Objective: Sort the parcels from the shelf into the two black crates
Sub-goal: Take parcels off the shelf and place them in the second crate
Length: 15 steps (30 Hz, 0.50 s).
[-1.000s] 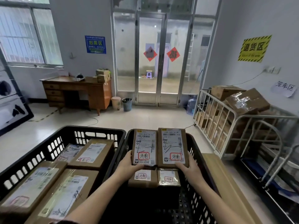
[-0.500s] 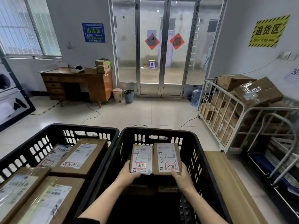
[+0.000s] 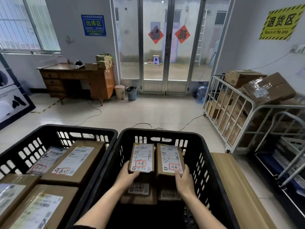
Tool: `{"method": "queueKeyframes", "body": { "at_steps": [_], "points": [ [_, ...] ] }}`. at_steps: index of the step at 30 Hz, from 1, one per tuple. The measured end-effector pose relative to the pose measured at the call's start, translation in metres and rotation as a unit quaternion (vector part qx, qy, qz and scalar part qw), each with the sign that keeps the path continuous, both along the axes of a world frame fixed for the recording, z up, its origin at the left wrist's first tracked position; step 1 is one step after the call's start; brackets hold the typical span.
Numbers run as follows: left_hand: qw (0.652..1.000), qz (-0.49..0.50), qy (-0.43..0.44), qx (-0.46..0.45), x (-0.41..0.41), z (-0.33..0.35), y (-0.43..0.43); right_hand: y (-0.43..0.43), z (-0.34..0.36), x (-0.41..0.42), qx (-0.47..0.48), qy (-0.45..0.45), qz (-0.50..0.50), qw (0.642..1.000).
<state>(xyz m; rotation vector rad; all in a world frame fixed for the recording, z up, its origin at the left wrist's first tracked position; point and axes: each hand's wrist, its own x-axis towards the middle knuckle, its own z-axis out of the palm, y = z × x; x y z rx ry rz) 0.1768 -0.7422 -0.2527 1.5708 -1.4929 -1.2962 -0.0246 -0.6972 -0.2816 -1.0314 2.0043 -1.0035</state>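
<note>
A yellow wall sign (image 3: 279, 23) reads "退货区" and "Return of the area", a blue wall sign (image 3: 93, 25) reads "出库区", and red-ringed "济南" is handwritten on the left small parcel (image 3: 142, 157) and the right small parcel (image 3: 170, 158).

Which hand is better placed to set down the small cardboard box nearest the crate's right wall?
Right, probably: the right hand grips that labelled brown cardboard parcel inside the right black plastic crate; the left hand holds the other parcel.
</note>
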Motion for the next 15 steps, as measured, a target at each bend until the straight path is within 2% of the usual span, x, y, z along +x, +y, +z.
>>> {"method": "queueKeyframes", "body": {
  "at_steps": [1, 3, 5, 8, 11, 15],
  "points": [
    [1.000, 0.001, -0.021, -0.022, -0.001, -0.001, 0.000, 0.000, 0.002, 0.000, 0.008, 0.038, 0.005, 0.999],
    [0.989, -0.005, -0.116, -0.095, -0.004, 0.001, 0.001, 0.000, 0.008, 0.001, 0.018, 0.161, 0.022, 0.987],
    [0.952, -0.044, -0.251, -0.170, -0.008, 0.005, 0.001, -0.001, 0.013, 0.005, -0.025, 0.269, 0.065, 0.961],
    [0.884, -0.132, -0.380, -0.237, -0.017, 0.009, 0.000, -0.005, 0.015, 0.016, -0.061, 0.332, 0.155, 0.929],
    [0.857, -0.168, -0.415, -0.256, -0.020, 0.008, 0.003, -0.007, 0.010, 0.013, -0.069, 0.364, 0.187, 0.910],
    [0.845, -0.164, -0.428, -0.274, -0.021, 0.000, 0.003, -0.008, 0.010, 0.013, -0.068, 0.362, 0.183, 0.911]
  ]
}}
